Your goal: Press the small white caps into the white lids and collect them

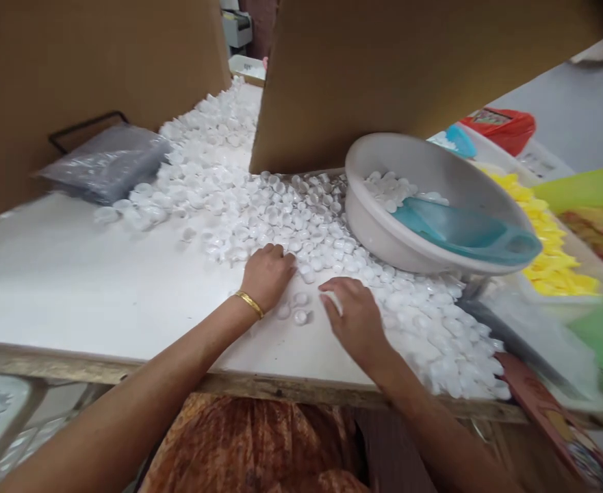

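A spread of small white plastic caps (301,212) covers much of the white tabletop. At its near edge, my left hand (267,275) reaches down with curled fingers. Its fingertips are hidden, so whatever they may hold does not show. My right hand (355,318) is just to the right, palm side toward the left, thumb and forefinger apart with nothing between them. A few loose caps (301,316) lie on the table between my two hands. More caps (450,349) are heaped beyond my right hand, along the table's front edge.
A tilted grey-white basin (383,236) holds caps and a teal scoop (460,229). Cardboard panels (363,75) stand behind. Plastic-wrapped grey sheets (109,161) lie at left. Yellow pieces (552,253) fill a tray at right. The wooden table edge (301,389) runs in front.
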Demonstrator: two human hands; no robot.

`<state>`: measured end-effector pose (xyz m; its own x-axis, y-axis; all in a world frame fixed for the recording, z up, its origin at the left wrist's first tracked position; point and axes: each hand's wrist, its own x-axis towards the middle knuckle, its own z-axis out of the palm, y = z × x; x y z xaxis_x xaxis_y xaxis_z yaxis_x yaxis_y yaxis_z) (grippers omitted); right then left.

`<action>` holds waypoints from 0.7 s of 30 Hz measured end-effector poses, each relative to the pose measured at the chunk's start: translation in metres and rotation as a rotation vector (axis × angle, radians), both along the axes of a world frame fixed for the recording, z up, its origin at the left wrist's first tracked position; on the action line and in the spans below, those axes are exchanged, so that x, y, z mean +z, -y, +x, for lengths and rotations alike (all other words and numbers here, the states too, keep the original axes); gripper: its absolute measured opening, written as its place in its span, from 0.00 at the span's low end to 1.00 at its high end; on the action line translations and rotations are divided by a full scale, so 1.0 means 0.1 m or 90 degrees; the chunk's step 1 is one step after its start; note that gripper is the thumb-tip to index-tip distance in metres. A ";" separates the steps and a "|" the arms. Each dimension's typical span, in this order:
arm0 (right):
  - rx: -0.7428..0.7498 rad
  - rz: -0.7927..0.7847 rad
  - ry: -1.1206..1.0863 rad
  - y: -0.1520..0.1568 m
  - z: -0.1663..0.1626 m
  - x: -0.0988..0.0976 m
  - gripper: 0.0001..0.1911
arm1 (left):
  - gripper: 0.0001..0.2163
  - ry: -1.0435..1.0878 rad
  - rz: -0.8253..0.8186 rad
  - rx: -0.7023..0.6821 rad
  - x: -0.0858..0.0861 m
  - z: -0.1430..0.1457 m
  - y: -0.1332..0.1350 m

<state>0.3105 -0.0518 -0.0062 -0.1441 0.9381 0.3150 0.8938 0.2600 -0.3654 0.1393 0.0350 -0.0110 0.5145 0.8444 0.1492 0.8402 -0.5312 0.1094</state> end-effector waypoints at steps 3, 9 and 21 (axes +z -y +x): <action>-0.146 -0.042 -0.071 0.09 0.52 0.05 0.08 | 0.09 -0.042 0.027 -0.036 -0.02 0.06 0.00; -0.114 -0.176 -0.042 0.36 0.76 0.00 0.10 | 0.10 -0.027 0.082 -0.105 -0.06 0.08 0.05; -0.080 -0.162 0.144 0.12 0.49 -0.20 0.07 | 0.07 -0.019 0.090 -0.162 0.00 0.02 0.29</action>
